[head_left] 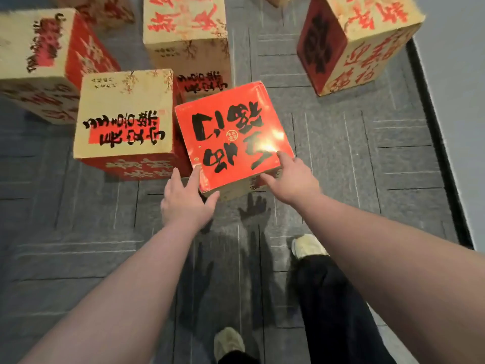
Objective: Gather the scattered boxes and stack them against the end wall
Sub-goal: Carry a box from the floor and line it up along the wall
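A box with a red top and black brush lettering (232,135) stands on the grey carpet in the middle of the view. My left hand (186,199) touches its near left corner, thumb against the top edge, fingers spread. My right hand (292,177) rests on its near right corner, one finger on the red top and the others on the side. I cannot tell whether the box is lifted off the floor. A cream-topped box (126,116) stands right beside it on the left.
More cream and red boxes stand around: one at far left (39,56), one behind (186,30), one tilted at upper right (354,40). A pale wall with a black skirting strip (435,143) runs along the right. My two feet (307,245) are on the carpet below.
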`<state>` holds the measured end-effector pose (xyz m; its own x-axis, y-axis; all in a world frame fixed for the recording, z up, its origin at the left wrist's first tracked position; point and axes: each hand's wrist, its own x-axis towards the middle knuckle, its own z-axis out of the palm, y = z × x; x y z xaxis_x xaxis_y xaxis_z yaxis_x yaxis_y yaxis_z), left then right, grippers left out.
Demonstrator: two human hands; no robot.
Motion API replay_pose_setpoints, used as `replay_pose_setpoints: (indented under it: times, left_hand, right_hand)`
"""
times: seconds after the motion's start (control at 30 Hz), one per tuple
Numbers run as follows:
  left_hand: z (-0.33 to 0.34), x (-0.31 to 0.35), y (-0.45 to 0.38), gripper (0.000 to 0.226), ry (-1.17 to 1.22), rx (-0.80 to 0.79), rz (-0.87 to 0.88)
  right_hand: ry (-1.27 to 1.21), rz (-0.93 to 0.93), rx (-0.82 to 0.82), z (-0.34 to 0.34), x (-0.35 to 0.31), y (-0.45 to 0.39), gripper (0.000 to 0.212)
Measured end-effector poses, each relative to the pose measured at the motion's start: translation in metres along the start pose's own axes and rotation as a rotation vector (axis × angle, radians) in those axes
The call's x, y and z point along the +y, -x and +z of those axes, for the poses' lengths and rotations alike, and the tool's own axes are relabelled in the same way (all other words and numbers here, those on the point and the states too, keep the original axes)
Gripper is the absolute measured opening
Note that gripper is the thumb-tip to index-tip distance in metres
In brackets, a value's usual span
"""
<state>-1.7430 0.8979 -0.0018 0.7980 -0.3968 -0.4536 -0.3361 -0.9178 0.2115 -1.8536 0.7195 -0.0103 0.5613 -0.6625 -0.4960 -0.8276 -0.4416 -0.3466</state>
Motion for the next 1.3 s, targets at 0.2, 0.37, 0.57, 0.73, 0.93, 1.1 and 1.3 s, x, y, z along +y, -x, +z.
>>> replay_pose_setpoints:
  times: [0.2, 0.37, 0.57, 0.73, 0.93, 1.1, 1.3]
  left_hand:
    - [0.021, 0.027, -0.077, 0.075, 0.096, 0.029, -0.173]
    - [0.046, 0.049, -0.119, 0.083, 0.085, 0.017, -0.245]
    - [0.054, 0.051, -0.141, 0.091, 0.046, -0.001, -0.306]
    - [0.066, 0.043, -0.159, 0.095, 0.115, 0.024, -0.358]
    - [0.077, 0.033, -0.171, 0.096, 0.207, 0.011, -0.417]
    - [0.083, 0.032, -0.180, 0.097, 0.334, 0.012, -0.379]
    - [0.085, 0.031, -0.170, 0.098, 0.327, 0.031, -0.403]
  right_hand:
    - [0.074, -0.129, -0.068, 0.002, -0.014, -0.102, 0.067]
    - [0.153, -0.144, -0.160, -0.006, -0.002, -0.163, 0.084]
    - [0.131, -0.136, -0.173, -0.001, -0.001, -0.204, 0.095]
    - [0.102, -0.138, -0.189, 0.007, -0.001, -0.223, 0.099]
    - [-0.011, -0.126, -0.194, 0.021, 0.003, -0.240, 0.105]
    - [-0.058, -0.140, -0.171, 0.031, 0.006, -0.244, 0.107]
    - [-0.049, -0.163, -0.155, 0.035, 0.005, -0.239, 0.103]
